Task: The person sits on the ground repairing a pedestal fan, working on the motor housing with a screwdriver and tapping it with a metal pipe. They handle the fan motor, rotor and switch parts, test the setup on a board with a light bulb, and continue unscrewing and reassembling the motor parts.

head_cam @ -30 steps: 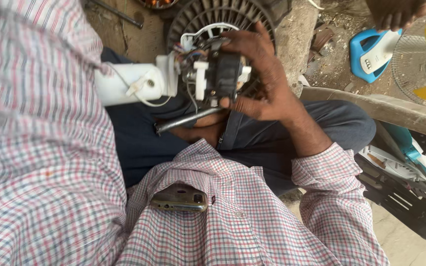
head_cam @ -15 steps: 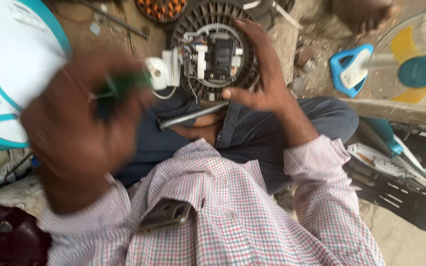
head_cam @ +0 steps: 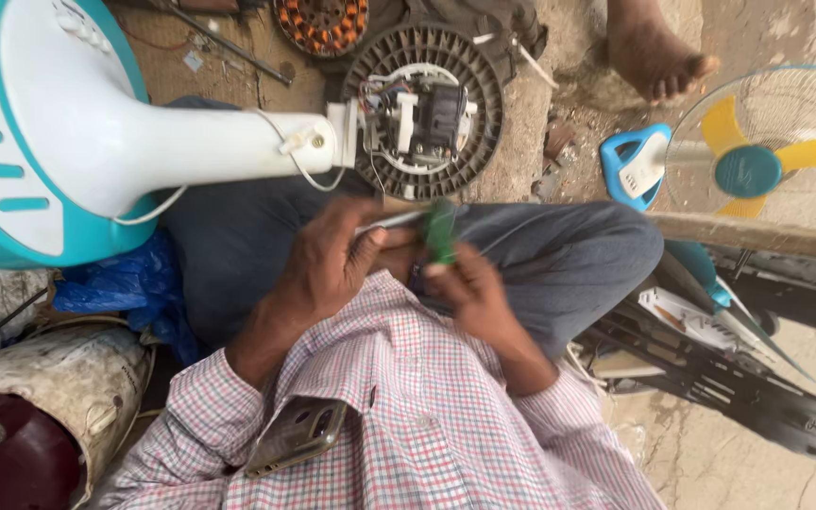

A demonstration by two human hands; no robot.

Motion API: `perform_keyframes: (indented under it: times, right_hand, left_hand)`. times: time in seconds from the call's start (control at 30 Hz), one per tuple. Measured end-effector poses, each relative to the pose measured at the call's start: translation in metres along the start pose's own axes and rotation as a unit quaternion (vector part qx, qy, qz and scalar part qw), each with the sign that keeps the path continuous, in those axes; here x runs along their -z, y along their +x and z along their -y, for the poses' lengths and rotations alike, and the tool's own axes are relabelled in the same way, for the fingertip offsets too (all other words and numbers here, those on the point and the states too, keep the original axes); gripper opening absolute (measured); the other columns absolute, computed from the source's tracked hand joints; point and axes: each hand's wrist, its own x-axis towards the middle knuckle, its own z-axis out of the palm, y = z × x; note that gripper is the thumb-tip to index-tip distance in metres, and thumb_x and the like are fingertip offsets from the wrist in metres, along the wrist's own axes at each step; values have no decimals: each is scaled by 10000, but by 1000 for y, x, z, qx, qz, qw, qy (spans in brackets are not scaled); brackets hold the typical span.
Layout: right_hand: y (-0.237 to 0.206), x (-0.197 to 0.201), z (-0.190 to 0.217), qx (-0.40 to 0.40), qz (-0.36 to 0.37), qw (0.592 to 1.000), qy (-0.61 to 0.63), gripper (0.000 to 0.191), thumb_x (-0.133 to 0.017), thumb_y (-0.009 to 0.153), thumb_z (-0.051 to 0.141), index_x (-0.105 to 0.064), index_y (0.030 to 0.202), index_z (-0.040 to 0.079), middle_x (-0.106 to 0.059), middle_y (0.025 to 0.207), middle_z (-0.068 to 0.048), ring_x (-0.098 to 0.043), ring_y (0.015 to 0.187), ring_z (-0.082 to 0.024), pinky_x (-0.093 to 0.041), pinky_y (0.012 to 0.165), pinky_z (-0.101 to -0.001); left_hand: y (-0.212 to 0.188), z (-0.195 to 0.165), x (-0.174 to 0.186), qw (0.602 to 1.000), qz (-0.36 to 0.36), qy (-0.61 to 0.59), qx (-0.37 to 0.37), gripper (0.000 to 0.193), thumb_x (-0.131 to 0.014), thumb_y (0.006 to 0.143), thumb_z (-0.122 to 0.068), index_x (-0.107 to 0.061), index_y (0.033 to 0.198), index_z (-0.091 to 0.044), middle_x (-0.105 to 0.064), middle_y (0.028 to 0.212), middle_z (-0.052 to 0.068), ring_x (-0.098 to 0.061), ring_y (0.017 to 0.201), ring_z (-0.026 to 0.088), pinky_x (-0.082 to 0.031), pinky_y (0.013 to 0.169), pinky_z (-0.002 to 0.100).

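Both hands over the lap: right hand (head_cam: 469, 288) clamped on green-handled screwdriver (head_cam: 441, 229); left hand (head_cam: 332, 260) seemingly curled around its metal shaft (head_cam: 391, 220)

The floor (head_cam: 701, 463) was bare, cracked concrete, dusty and pale in soft daylight. A small table fan (head_cam: 757, 161) with yellow blades and a blue base stood at the upper right, beside a weathered wooden plank (head_cam: 757, 236). Black plastic frame parts (head_cam: 739, 387) lay below it. A copper-wound stator (head_cam: 321, 24) rested on brown ground at the top. A dirty white drum (head_cam: 59, 387) sat at the lower left, blue plastic sheeting (head_cam: 115, 283) above it.
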Motion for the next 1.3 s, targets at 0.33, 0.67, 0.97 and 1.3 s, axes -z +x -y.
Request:
perform_keyframes:
  times: [0.33, 0.67, 0.97, 1.3]
  right_hand:
    - [84, 79, 144, 259, 31, 939, 222, 277, -566, 1183, 303, -568, 1348, 81, -581, 792, -80, -614, 659, -194, -526, 613, -361]
    - [219, 40, 162, 130, 209, 926, 288, 258, -576, 1200, 259, -574, 1254, 7, -488, 817, -37, -478, 722, -138, -437, 686, -287]
    - [236, 42, 156, 113, 279, 934, 193, 362, -618, 1161, 239, -436, 1422, 67, -529, 862, -58, -486, 695, -118, -459, 697, -289]
    - [251, 45, 134, -19, 317, 907, 276, 759, -405, 1020, 719, -539, 1138, -18, -446, 721, -58, -425, 624, -125, -403, 632, -294]
  left_hand:
    - [4, 74, -78, 910, 208, 358, 23, 251, -617, 803, -155, -722, 997, -35, -716, 976, 152, -708, 865, 316, -550, 722, 455]
    - [-25, 28, 87, 920, 329, 144, 154, 145, -596, 821, -81, -631, 958, -48, -676, 930, 199, -669, 878, 423, -546, 759, 526]
    - [12, 7, 179, 904, 140, -14, 405, 546, -777, 851, -183, -586, 1339, -30, -710, 919, 113, -712, 778, 212, -577, 688, 337]
    - [65, 25, 101, 941, 27, -83, 327, 388, -704, 991, -187, -578, 1297, 15, -639, 848, 48, -575, 697, 103, -491, 636, 277]
